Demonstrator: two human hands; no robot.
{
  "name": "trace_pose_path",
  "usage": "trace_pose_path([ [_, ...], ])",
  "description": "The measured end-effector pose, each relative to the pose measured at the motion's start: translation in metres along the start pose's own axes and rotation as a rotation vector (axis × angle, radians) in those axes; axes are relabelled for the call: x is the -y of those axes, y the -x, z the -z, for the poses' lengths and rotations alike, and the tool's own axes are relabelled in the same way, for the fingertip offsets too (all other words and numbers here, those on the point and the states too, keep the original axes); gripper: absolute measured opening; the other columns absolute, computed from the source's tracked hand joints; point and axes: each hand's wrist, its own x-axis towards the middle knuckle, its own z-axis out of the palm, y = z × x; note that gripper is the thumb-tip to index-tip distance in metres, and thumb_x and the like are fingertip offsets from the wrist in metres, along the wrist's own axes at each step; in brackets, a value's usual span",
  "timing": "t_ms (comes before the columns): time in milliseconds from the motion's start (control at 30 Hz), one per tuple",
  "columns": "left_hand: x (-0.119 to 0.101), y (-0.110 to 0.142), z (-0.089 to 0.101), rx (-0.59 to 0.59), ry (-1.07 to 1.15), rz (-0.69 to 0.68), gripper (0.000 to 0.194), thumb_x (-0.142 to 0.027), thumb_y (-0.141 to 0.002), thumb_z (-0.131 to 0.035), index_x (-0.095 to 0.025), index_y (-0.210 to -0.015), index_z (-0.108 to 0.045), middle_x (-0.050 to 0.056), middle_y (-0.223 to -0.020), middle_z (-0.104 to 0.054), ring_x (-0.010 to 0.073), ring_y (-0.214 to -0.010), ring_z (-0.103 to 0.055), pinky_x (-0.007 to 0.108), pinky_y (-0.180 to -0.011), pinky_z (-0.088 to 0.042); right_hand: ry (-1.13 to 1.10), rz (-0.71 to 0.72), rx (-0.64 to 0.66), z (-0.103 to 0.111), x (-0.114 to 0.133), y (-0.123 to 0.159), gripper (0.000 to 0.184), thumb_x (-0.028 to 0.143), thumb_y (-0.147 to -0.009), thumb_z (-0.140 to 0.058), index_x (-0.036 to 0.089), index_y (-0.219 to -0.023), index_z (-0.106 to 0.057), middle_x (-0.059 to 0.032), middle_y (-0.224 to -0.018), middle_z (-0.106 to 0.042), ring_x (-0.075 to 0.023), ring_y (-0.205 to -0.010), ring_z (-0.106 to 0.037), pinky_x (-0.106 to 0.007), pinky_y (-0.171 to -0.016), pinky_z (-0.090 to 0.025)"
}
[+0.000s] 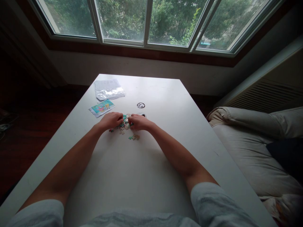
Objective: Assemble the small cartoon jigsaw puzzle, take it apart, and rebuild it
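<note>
Small jigsaw puzzle pieces, teal, cream and dark, lie in a loose pile on the white table. At the pile's left side is my left hand, fingers curled down into the pieces; whatever they grip is hidden. My right hand reaches in from the other side with its fingers bent and pinched together. A bit of teal, like a jigsaw piece, shows under its fingertips. Nearer to me lies a small cluster of green and cream pieces, apart from the pile.
Left of the pile is a colourful picture card, with a clear plastic sleeve behind it. A round lid-like disc and a round tin, partly covered by my right hand, are beyond. A sofa stands at the right.
</note>
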Motion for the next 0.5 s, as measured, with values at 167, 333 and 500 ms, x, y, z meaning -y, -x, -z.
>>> trace_pose_path([
  [167, -0.0006, 0.0011, 0.0008, -0.001, -0.011, 0.003, 0.03, -0.045, -0.092, -0.047, -0.023, -0.078, -0.062, 0.004, -0.083, -0.071, 0.0201, -0.072, -0.06, 0.031, -0.06, -0.03, 0.076, -0.019, -0.025, 0.0029, 0.0054, 0.0014, 0.031, 0.034, -0.084, -0.068, 0.022, -0.112, -0.065, -0.0085, -0.113, -0.064, -0.0227, -0.1, -0.061, -0.028, -0.074, -0.038],
  [333, -0.002, 0.0011, 0.0035, 0.005, -0.015, -0.001, 0.029, -0.043, -0.092, -0.048, -0.024, -0.079, -0.064, 0.005, -0.084, -0.072, 0.021, -0.075, -0.062, 0.031, -0.061, -0.032, 0.099, -0.001, -0.023, 0.0023, 0.0055, 0.0005, 0.028, 0.031, -0.084, -0.067, 0.022, -0.111, -0.065, -0.0086, -0.115, -0.063, -0.023, -0.104, -0.06, -0.028, -0.078, -0.039],
  [500, -0.0018, 0.0003, 0.003, 0.004, -0.018, 0.015, 0.029, -0.044, -0.092, -0.048, -0.024, -0.08, -0.065, 0.005, -0.084, -0.072, 0.0211, -0.076, -0.062, 0.031, -0.061, -0.031, 0.048, -0.009, 0.006, 0.0007, 0.0022, -0.0005, 0.028, 0.03, -0.083, -0.067, 0.021, -0.109, -0.066, -0.0083, -0.116, -0.062, -0.0221, -0.106, -0.059, -0.027, -0.082, -0.04],
])
